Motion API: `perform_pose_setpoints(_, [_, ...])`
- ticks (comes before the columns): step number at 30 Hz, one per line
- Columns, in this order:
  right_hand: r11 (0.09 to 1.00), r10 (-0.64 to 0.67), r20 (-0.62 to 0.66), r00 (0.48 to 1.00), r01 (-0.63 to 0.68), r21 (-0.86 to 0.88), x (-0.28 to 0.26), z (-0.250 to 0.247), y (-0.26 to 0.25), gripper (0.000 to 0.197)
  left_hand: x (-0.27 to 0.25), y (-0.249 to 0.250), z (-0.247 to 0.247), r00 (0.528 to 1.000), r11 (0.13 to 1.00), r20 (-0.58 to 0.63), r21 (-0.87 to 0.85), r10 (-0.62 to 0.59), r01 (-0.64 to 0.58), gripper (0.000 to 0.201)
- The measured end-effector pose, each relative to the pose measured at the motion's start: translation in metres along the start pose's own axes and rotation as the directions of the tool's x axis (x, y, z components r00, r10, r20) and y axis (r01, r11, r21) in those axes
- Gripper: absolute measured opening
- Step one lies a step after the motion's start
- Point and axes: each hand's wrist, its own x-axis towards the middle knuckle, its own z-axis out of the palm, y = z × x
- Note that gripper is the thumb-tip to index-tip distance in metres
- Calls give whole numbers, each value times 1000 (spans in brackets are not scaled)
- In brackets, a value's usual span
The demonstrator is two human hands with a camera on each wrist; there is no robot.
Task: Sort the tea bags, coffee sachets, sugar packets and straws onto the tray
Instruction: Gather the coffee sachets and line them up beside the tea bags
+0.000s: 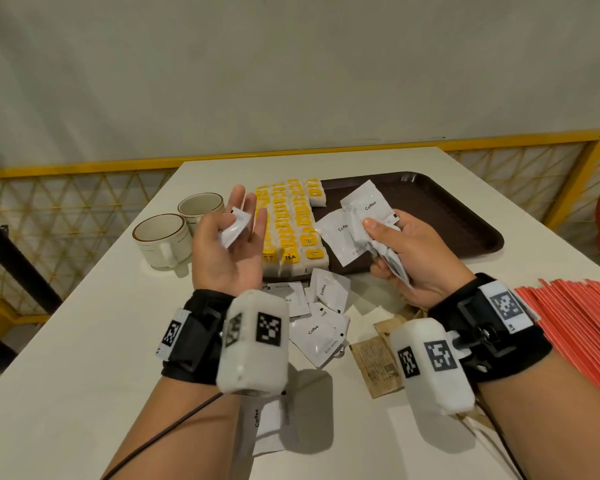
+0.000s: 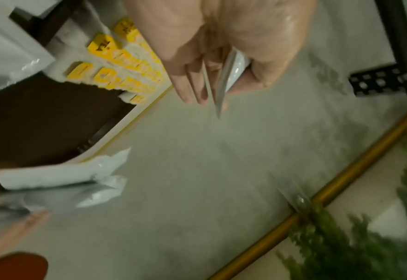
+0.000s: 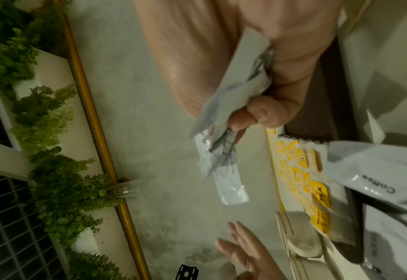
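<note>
A bunch of coffee sachets (image 1: 368,220) is being gripped at centre frame by the curled right hand (image 1: 406,258) above the tray (image 1: 465,216), while one sachet (image 1: 234,226) is being cradled on the left hand (image 1: 229,247), fingers relaxed, and is best being merged squarely.

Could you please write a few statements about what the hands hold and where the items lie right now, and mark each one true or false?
1. The right hand grips a bunch of white coffee sachets. True.
2. The tea bags lie in rows at the left end of the brown tray. True.
3. The left hand is empty. False: a single white sachet rests in its upturned fingers.
4. The red straws are already on the tray. False: they lie on the table, right of the right wrist.
5. Two cups stand on the tray. False: they stand on the table, left of it.
</note>
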Motion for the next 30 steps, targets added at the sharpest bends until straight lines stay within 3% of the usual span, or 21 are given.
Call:
perform_pose_setpoints(3, [1000,1,0,1000,-1,-12,0,1,0,14,-3,0,3,999,969,32,-245,-23,30,23])
perform_pose_setpoints(5, [1000,2,-4,1000,-2,-15,0,1,1,15,-3,0,4,996,954,27,-286,-81,86,18])
perform_pose_setpoints(8, [1000,7,-8,1000,-7,-27,1,0,1,20,-4,-2,5,971,967,-20,-91,-240,237,4])
perform_pose_setpoints(13, [1000,10,-13,1000,-10,-21,0,2,1,16,-4,-7,3,943,930,-41,154,-331,333,36])
perform_pose_setpoints(20, [1000,29,-12,1000,-29,6,-1,1,-1,15,-14,-9,5,962,870,62,446,-266,211,56])
perform_pose_setpoints(23, [999,40,45,998,-41,32,-2,1,-1,20,-13,-12,8,972,879,32,435,-232,196,38])
perform_pose_setpoints(25, [998,31,91,995,-36,51,-3,3,-1,23,-14,-14,8,952,844,-24,455,-306,283,20])
perform_pose_setpoints(27, [998,22,113,993,-29,59,-4,4,-2,24,-16,-14,7,915,776,-27,520,-403,358,40])
perform_pose_setpoints(30, [998,24,102,994,-30,59,-4,3,-2,25,-18,-16,4,907,747,103,609,-408,267,61])
